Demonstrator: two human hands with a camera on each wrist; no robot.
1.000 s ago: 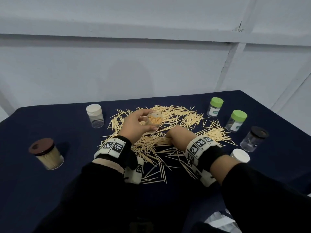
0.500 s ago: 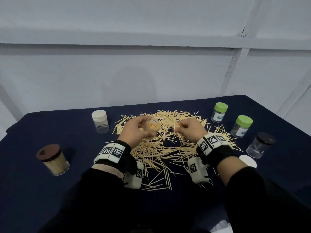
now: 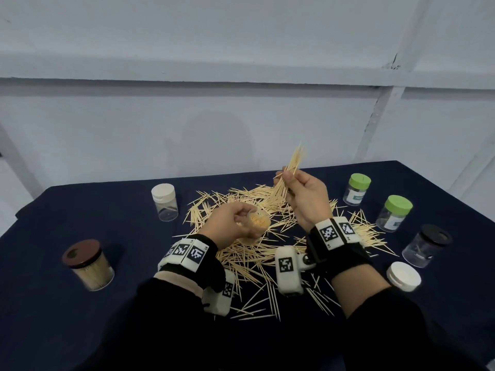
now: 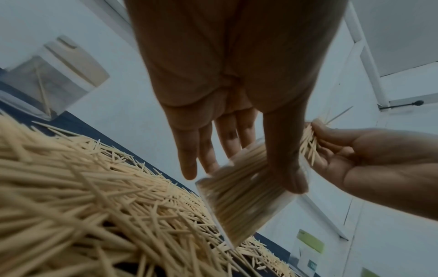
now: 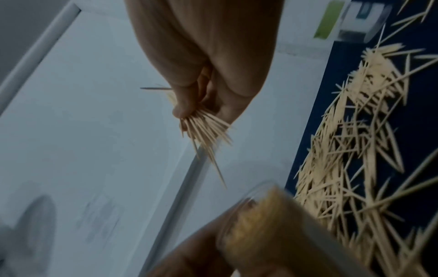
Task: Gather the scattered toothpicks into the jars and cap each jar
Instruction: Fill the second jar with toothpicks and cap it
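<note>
- The jar is partly hidden by the left hand.
- In the right wrist view the jar is blurred and cut off by the bottom edge.
- Jar labels are too small to read.

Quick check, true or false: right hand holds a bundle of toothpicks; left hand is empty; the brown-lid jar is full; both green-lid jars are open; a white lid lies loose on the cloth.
1. Right hand holds a toothpick bundle: true.
2. Left hand is empty: false, it grips an open jar of toothpicks.
3. Brown-lid jar is full: true.
4. Green-lid jars are open: false, both capped.
5. White lid lies loose: true.
</note>
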